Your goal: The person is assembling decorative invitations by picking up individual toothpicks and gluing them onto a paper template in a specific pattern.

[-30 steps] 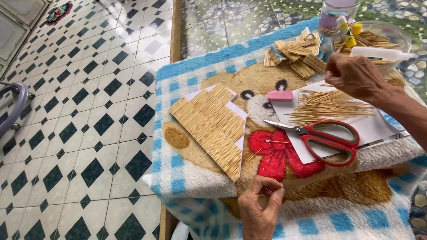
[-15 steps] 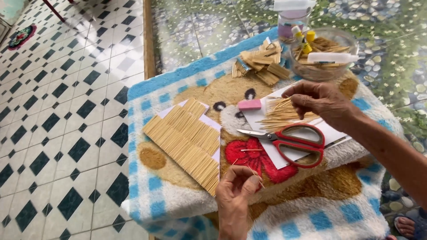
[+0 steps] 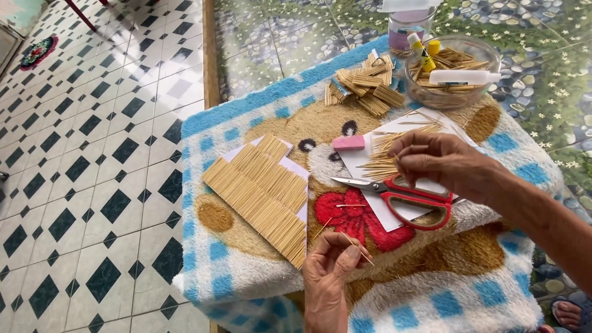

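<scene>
On the bench under a fluffy bear-pattern blanket (image 3: 246, 271), the left hand (image 3: 330, 271) pinches one thin wooden toothpick (image 3: 357, 250) in a narrow grip near the front edge, while the right hand (image 3: 441, 163) closes its fingers on the loose toothpick pile (image 3: 385, 157), beside red scissors (image 3: 410, 194) and the flat stepped toothpick panel (image 3: 262, 194).

Foot (image 3: 567, 311) at the lower right corner, jar (image 3: 409, 28) top, both edge-cropped.
</scene>
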